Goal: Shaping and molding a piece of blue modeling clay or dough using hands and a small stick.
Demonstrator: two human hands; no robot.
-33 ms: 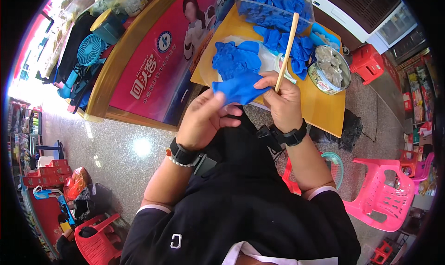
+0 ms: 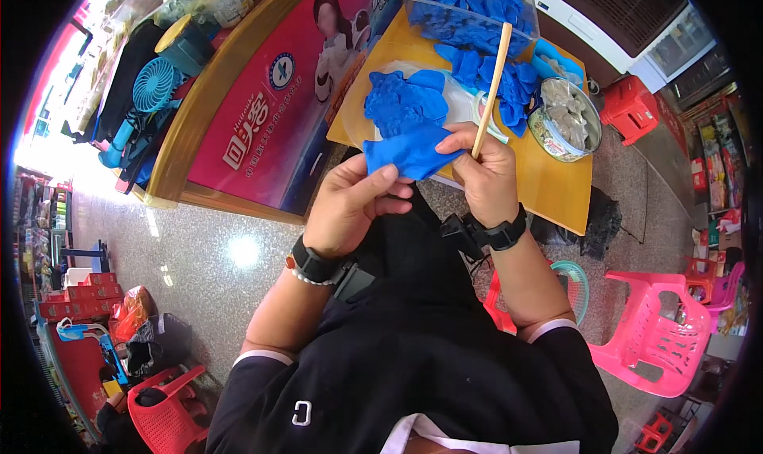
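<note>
Between my hands, just off the table's near edge, a small soft blue cloth piece (image 2: 409,154) is stretched out. My left hand (image 2: 350,200) pinches its left end, thumb on top. The right end is gripped by my right hand (image 2: 485,172), which also holds a pale wooden stick (image 2: 494,85) slanting up and away. Right behind the held piece, a heap of similar blue pieces (image 2: 401,100) lies on a whitish plastic sheet (image 2: 461,104). More blue pieces (image 2: 517,88) lie loose to its right.
A clear plastic bin (image 2: 469,37) of blue pieces stands at the back of the yellow table (image 2: 548,192). On the table's right is a round tin (image 2: 568,140) with greyish contents. A wood-edged counter (image 2: 179,152) runs along the left. Pink chair (image 2: 664,327) at right, red chair (image 2: 167,414) lower left.
My left thumb and fingers have settled onto the left end of the blue cloth piece, where they were blurred in motion before. The right hand and stick have barely moved.
</note>
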